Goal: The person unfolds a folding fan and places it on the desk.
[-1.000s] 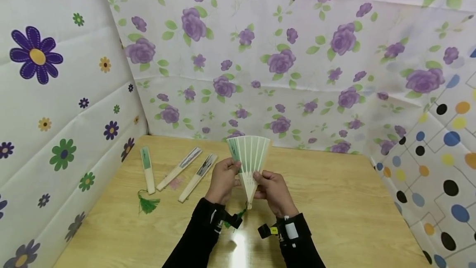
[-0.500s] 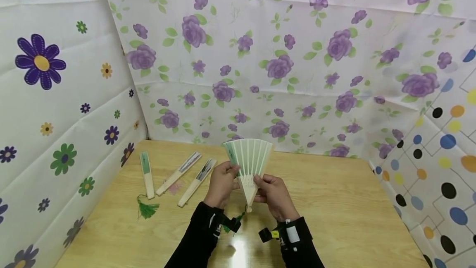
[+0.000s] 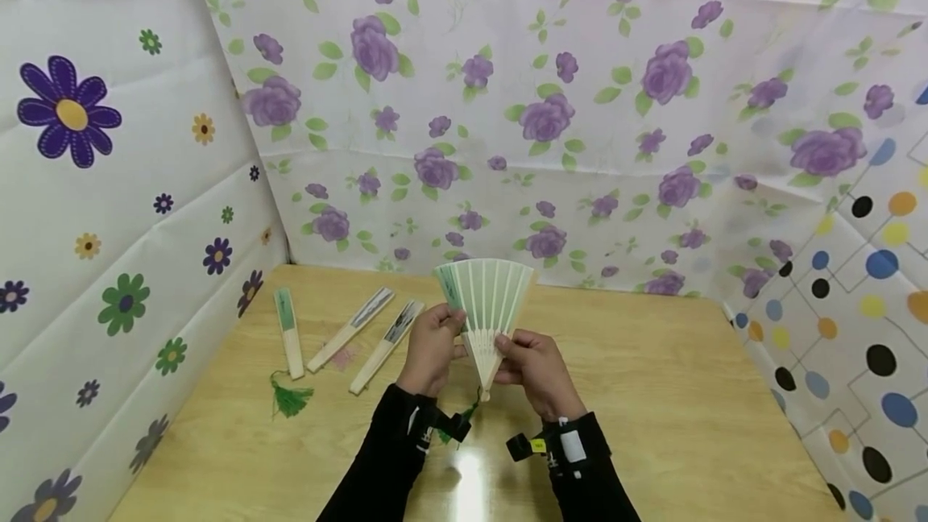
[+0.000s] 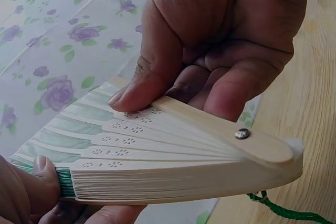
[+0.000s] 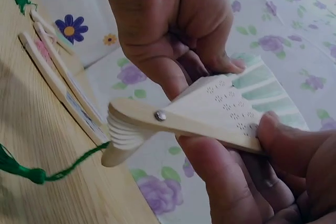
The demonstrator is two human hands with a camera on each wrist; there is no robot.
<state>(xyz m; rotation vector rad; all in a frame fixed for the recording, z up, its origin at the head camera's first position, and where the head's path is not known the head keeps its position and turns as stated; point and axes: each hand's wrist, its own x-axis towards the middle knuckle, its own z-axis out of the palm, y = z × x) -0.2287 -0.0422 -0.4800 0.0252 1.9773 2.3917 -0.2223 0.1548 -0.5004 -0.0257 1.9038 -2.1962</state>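
Observation:
A pale green folding fan (image 3: 493, 288) with cream pierced ribs is held partly spread above the table. My left hand (image 3: 432, 349) pinches its left side, where the folds are still stacked, thumb on top, as the left wrist view shows up close. At the right edge, my right hand (image 3: 535, 369) grips the outer rib (image 5: 210, 129), thumb on the pierced flower pattern. The ribs meet at a metal rivet (image 4: 242, 134) at the narrow end, which points toward me. From that end hangs a green cord (image 5: 79, 166) with a tassel (image 5: 21, 169).
Left of the hands, a closed fan with a green tip (image 3: 287, 329) lies with its green tassel (image 3: 292, 399). Two closed fans with dark prints, one farther left (image 3: 351, 329) and one nearer (image 3: 387, 349), lie aslant beside it, with a pink tassel (image 3: 344, 357). Floral cloth (image 3: 507, 184) walls in the wooden table (image 3: 652, 393).
The fan has spread a little wider, its upper edges moving apart between the two hands. Both hands keep their grip. The closed fans have stayed in place while the head view shifted slightly.

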